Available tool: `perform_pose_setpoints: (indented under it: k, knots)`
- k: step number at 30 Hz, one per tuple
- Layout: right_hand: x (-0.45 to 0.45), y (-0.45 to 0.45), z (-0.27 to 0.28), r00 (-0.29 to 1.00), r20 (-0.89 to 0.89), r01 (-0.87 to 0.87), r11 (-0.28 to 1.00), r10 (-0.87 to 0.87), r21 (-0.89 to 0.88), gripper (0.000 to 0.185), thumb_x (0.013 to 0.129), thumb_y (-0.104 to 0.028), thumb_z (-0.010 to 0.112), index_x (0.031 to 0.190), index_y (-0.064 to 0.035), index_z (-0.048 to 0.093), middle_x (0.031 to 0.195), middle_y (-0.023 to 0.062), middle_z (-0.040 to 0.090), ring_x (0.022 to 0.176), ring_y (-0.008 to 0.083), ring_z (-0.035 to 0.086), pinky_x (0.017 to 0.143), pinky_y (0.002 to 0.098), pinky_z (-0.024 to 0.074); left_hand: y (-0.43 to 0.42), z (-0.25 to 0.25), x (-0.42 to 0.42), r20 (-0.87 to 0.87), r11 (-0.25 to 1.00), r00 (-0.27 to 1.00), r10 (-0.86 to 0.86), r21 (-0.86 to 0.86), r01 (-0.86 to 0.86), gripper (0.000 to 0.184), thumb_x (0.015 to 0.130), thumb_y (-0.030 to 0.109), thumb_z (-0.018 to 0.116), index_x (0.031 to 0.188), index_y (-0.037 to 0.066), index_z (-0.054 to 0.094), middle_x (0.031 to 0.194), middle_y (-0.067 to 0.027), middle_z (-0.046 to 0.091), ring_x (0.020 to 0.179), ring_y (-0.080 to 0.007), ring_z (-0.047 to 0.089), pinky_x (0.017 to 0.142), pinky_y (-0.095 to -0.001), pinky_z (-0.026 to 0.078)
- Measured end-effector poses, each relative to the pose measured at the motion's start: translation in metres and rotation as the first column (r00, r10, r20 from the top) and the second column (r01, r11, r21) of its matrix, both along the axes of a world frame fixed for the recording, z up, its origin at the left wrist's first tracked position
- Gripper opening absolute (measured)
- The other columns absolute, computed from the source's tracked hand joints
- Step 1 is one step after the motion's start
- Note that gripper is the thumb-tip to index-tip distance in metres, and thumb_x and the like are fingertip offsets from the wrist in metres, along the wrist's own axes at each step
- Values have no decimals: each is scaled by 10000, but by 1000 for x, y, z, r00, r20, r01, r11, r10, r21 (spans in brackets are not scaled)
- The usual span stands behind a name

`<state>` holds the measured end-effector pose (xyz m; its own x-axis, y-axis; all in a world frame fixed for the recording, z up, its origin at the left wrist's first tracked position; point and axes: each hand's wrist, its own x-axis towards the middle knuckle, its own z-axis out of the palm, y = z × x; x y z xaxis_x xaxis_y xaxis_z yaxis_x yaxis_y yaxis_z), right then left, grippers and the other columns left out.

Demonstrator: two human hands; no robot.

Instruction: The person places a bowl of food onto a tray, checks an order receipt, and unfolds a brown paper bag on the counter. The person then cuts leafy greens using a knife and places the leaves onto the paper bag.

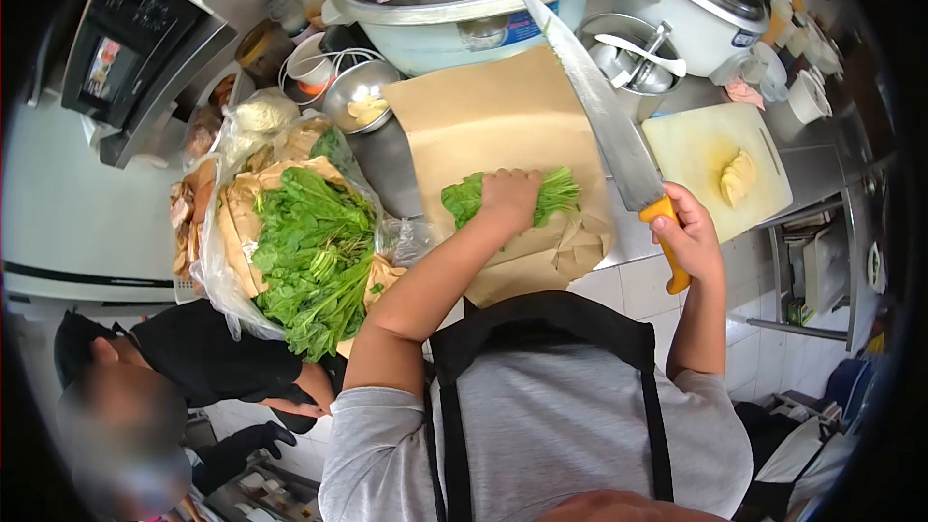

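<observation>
My left hand [509, 200] is closed over a bunch of leafy greens [556, 195] lying on a sheet of brown paper [493, 116]. Leaves stick out on its left and cut-looking stems on its right. In my right hand [691, 237] is the yellow handle of a large knife [619, 135], its blade pointing up and away to the left, beside the paper's right edge. Left of the paper, an open plastic bag lined with brown paper holds a big heap of greens [314, 251].
A cutting board [667, 145] with a yellowish piece [738, 179] lies at the right. Behind stand a lidded tub [406, 39], a metal pot of utensils [638, 58] and a metal bowl [343, 92]. Another person in black [213, 353] is at the lower left.
</observation>
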<state>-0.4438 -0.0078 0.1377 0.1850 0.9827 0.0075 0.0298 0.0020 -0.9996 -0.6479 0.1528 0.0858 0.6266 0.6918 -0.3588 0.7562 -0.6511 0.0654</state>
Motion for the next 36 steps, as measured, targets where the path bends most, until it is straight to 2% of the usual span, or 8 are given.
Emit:
perform_pose_setpoints:
  k: [6, 11, 16, 17, 20, 27, 31, 36]
  knots:
    - [-12, 8, -2, 1000, 15, -27, 1000, 27, -12, 426, 798, -114, 573, 1187, -9, 435, 892, 38, 551, 678, 77, 494, 584, 215, 429, -6, -33, -22, 25, 999, 999, -49, 16, 48, 703, 594, 246, 714, 1211, 104, 410, 1138, -136, 486, 1076, -297, 451, 893, -445, 343]
    - [-23, 21, -1, 996, 20, -84, 996, 84, 20, 455, 800, -143, 584, 1199, -1, 418, 903, 44, 548, 685, 79, 489, 583, 219, 428, -12, 4, -57, 418, 964, 900, -126, 264, 12, 752, 605, 292, 708, 1250, 87, 381, 1161, -164, 459, 1099, -331, 417, 941, -464, 273]
    - [-43, 37, 3, 991, 35, -130, 990, 128, 47, 450, 804, -148, 581, 1197, 2, 419, 915, 49, 548, 697, 81, 492, 586, 219, 429, -16, 94, -151, 581, 988, 811, 68, 71, -134, 311, 724, 244, 618, 974, 66, 575, 891, -141, 576, 859, -310, 550, 777, -386, 433]
    - [-47, 39, 3, 989, 36, -144, 989, 143, 44, 448, 805, -145, 579, 1197, 1, 419, 915, 48, 548, 698, 80, 493, 587, 218, 428, -17, 107, -180, 524, 973, 833, 177, 35, -228, 192, 749, 218, 581, 866, 68, 606, 786, -127, 587, 745, -318, 569, 670, -392, 465]
    - [-60, 48, 2, 984, 41, -177, 983, 175, 39, 440, 811, -140, 569, 1200, -2, 417, 908, 47, 544, 691, 79, 491, 589, 219, 426, -23, 121, -255, 211, 839, 830, 517, 69, -540, 179, 751, 203, 569, 825, 49, 619, 755, -150, 585, 757, -328, 569, 681, -403, 459]
    - [-102, 75, 12, 952, 34, -306, 951, 305, 44, 392, 811, -101, 556, 1173, -1, 445, 904, 30, 548, 690, 63, 480, 585, 204, 410, -23, 63, -279, 284, 754, 821, 495, 329, -568, 433, 585, 351, 728, 851, 32, 606, 891, -134, 552, 893, -310, 511, 770, -407, 409]
    - [-118, 91, 14, 919, 59, -392, 918, 389, 63, 377, 809, -94, 556, 1161, -4, 455, 884, 23, 543, 665, 58, 472, 572, 199, 404, -29, 44, -277, 344, 701, 813, 469, 415, -580, 361, 600, 287, 718, 822, 34, 586, 823, -123, 539, 846, -298, 515, 734, -401, 404]
    - [-132, 100, 8, 910, 51, -413, 909, 411, 58, 374, 807, -81, 554, 1159, -2, 454, 866, 22, 538, 646, 58, 468, 561, 198, 406, -23, 50, -317, 683, 744, 533, 499, -23, -668, 300, 705, 164, 637, 945, 1, 561, 862, -111, 587, 841, -236, 550, 772, -329, 416]
